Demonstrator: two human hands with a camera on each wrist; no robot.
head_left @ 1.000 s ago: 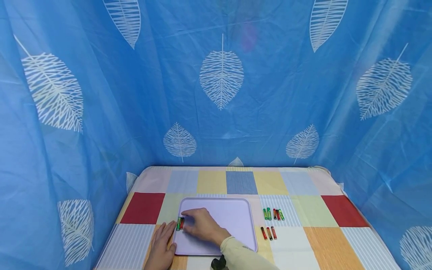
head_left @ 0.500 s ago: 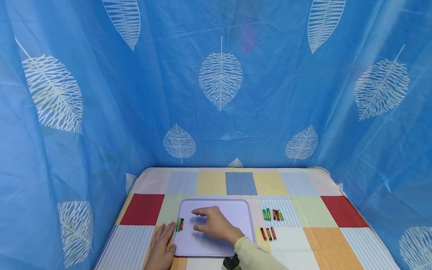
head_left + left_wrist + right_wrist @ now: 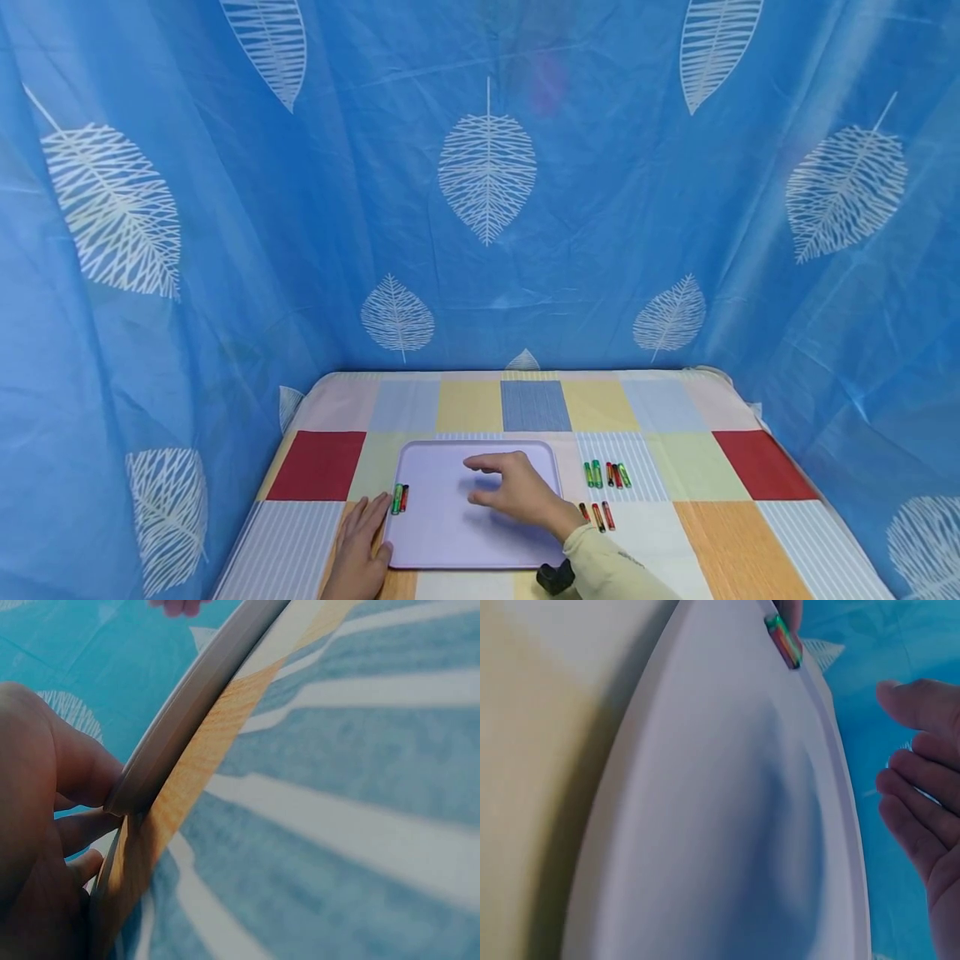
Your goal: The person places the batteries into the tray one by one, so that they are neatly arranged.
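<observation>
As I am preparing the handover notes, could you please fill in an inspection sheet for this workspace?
Surface: patchwork cloth.
Job's things: lilac tray with a green battery and a red battery side by side near its left edge; eight loose batteries on the cloth to its right.
Clutter: black object beside the right sleeve, too indistinct to name.
Hands: left hand touches the tray's left edge; right hand is above the tray, holding nothing.
Cables: nothing seen.
Surroundings: blue curtain with white leaf prints.
</observation>
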